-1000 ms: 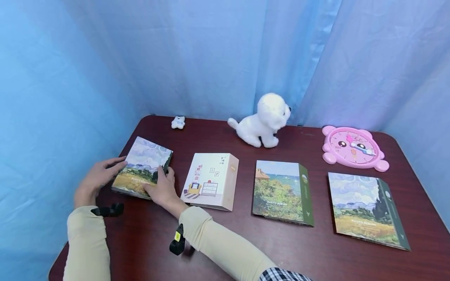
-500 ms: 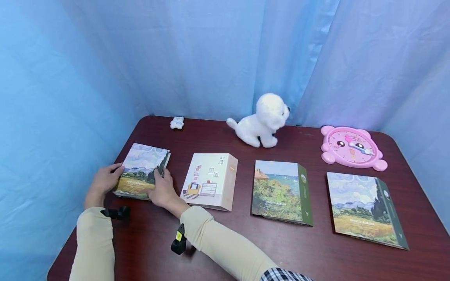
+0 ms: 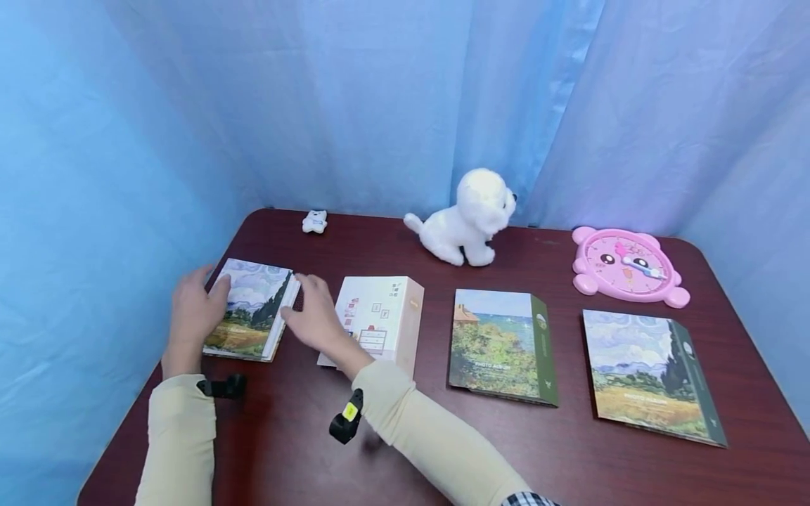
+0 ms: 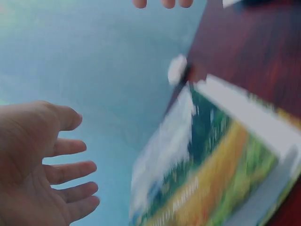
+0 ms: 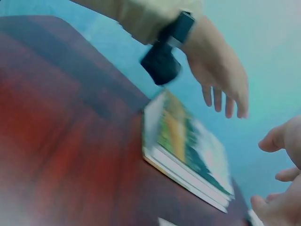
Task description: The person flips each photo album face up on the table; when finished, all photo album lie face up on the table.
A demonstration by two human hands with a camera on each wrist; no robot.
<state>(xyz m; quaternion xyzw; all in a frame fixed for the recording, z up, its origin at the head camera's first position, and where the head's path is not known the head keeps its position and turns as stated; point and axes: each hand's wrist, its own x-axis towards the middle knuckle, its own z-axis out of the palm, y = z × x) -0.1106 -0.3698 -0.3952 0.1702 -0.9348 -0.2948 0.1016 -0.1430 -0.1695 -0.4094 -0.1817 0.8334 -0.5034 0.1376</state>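
Observation:
A photo album [image 3: 249, 309] with a painted landscape cover lies on the left of the table, its white page edges facing right. At its left side my left hand [image 3: 197, 309] hovers; in the left wrist view the fingers of that left hand [image 4: 70, 165] are spread and apart from the album [image 4: 197, 174]. My right hand [image 3: 319, 316] is just right of the page edges, partly over a white album [image 3: 386, 309] with a drawn room. The right wrist view shows the right hand [image 5: 284, 179] with loose fingers, holding nothing, beside the album [image 5: 190, 146].
Two more photo albums, one with a seaside garden [image 3: 490, 344] and one with a wheat field [image 3: 642, 372], lie to the right. Along the back are a small white bear figure [image 3: 314, 221], a white plush dog [image 3: 465, 221] and a pink toy clock [image 3: 626, 263]. Blue curtains surround the table.
Both hands have come off the landscape album, the right one withdrawing rightward. The album has been straightened and now lies flat with its page edges showing.

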